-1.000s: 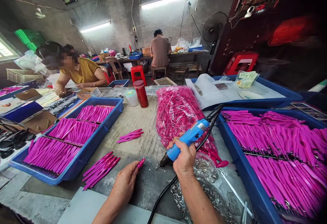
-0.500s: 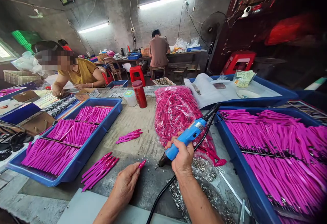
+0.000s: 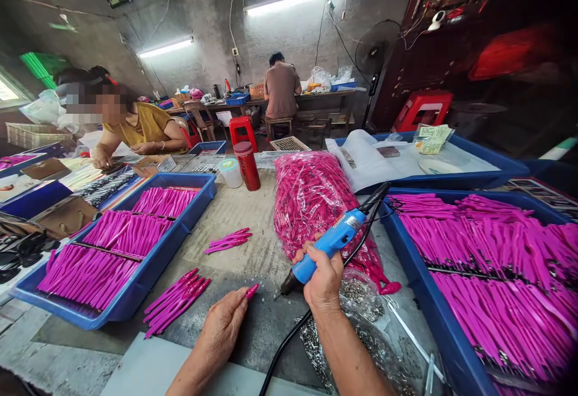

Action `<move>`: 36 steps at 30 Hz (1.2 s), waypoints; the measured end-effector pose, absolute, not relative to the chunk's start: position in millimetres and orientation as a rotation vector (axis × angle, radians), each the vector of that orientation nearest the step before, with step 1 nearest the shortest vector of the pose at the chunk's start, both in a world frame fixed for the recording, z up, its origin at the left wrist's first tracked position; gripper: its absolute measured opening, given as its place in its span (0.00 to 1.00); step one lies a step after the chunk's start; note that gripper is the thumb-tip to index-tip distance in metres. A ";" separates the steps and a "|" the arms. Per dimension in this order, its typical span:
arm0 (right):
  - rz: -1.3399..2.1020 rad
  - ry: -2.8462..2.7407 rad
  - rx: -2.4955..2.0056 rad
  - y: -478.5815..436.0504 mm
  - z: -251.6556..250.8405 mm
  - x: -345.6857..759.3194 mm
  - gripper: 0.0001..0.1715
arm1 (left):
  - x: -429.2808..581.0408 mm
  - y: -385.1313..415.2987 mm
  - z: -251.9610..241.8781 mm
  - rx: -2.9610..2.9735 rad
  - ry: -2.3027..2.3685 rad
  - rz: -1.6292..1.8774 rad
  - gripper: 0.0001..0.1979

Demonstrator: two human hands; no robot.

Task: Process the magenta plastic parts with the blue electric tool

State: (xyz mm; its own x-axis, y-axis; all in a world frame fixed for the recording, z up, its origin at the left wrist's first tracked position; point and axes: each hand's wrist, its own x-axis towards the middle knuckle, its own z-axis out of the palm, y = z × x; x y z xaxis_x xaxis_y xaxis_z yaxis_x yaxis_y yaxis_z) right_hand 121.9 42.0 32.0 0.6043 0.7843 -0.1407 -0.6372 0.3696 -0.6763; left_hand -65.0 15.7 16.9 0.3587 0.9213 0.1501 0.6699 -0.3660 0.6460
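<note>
My left hand [image 3: 224, 319] is closed around a slim pink plastic piece; only its glossy darker tip [image 3: 253, 291] sticks out past the fingers. In my right hand [image 3: 324, 278] is a blue electric screwdriver [image 3: 333, 241], tilted down to the left. Its thin bit points at the mat, a short way right of the pink tip and apart from it. Tiny metal parts [image 3: 263, 300] lie scattered between my hands. Left of my left hand is a pile of pink plastic pieces [image 3: 177, 301], with a smaller pile [image 3: 228, 240] farther back.
Blue trays of pink pieces flank me, one left [image 3: 149, 269] and one right [image 3: 409, 275]. A clear bag of pink parts [image 3: 311, 197] stands behind the screwdriver, bags of small metal parts [image 3: 361, 330] by my right forearm. A black cord [image 3: 282, 348] crosses the mat. Co-workers sit beyond.
My hands, the screwdriver and the pink piece stay practically where they were. Across the table, the co-worker in the yellow top has shifted head and hands slightly.
</note>
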 end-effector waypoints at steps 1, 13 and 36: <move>0.926 -0.212 -0.761 41.8 32.9 121.8 0.28 | -65.3 15.8 17.4 2.121 1.381 0.692 0.19; 0.936 -0.208 -0.788 42.4 32.9 121.7 0.27 | -68.8 15.6 18.8 2.074 1.389 0.667 0.17; 0.933 -0.233 -0.793 42.3 28.8 122.7 0.25 | -65.5 11.1 -16.9 2.599 1.628 0.730 0.14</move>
